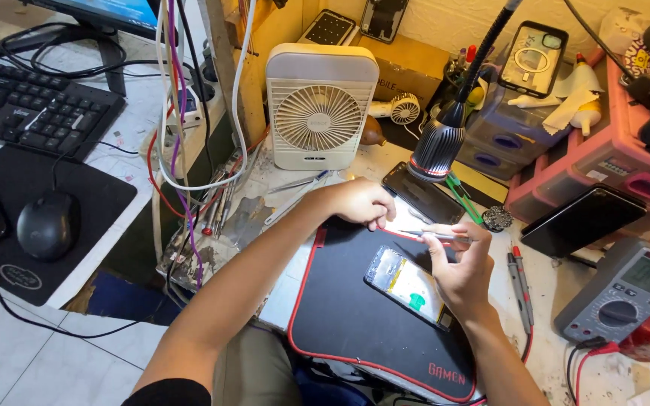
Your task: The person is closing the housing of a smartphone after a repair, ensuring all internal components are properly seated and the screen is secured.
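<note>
Head view: right hand (464, 272) pinches metal tweezers (436, 235) between thumb and fingers, fingers closed on the tool, its tip pointing left toward the left hand. Left hand (361, 201) rests curled at the top edge of the black mat (355, 316), fingertips down on the lit bench surface; fingers folded in, can't tell if they grip anything.

Opened phone (409, 286) lies flat on the mat, just below and left of the right hand, tilted diagonally, internals facing up with yellow and green parts visible. Neither hand touches it.

Mat has a red border and sits on the bench (543, 338) in front of the person.

Around it: gooseneck lamp (439, 143) head hangs just above the hands, a dark phone (423, 194) lies under the lamp. White desk fan (319, 105) stands behind the left hand. Multimeter (624, 289) sits at right, its red probes (520, 282) lying beside the right wrist. Another black phone (582, 219) leans on the pink drawer unit (603, 158). Far left on a separate desk: keyboard (31, 101) and mouse (47, 224) on a pad. Loose cables (178, 98) hang between the two surfaces.
</note>
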